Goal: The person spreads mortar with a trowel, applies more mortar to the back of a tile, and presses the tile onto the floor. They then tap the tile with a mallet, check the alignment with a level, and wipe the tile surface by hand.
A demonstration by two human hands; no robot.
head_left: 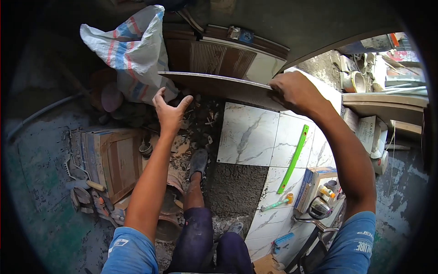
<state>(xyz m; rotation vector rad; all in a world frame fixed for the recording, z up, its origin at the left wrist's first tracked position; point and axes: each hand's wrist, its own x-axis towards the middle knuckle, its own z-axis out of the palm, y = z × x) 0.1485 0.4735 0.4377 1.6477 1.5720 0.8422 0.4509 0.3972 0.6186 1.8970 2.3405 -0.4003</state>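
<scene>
My right hand (296, 92) grips the right end of a large tile (219, 85), its fingers closed over the edge. The tile is held up nearly edge-on, with its brownish ribbed back towards me. Below the tile's left end is my left hand (169, 112), fingers and thumb apart and holding nothing. Beneath the held tile lie white marble-patterned floor tiles (248, 132). A patch of wet grey mortar (235, 189) borders them. A bright green level (293, 159) rests on the laid tiles, and a mallet (277, 202) with a yellowish head lies below it.
A white woven sack (137, 59) stands upper left, near rubble. More tiles (228, 59) lean at the back. Boxed tiles (116, 160), a notched trowel (84, 182) and buckets (169, 226) are at left. A grinder (319, 208) and box (306, 189) sit at right.
</scene>
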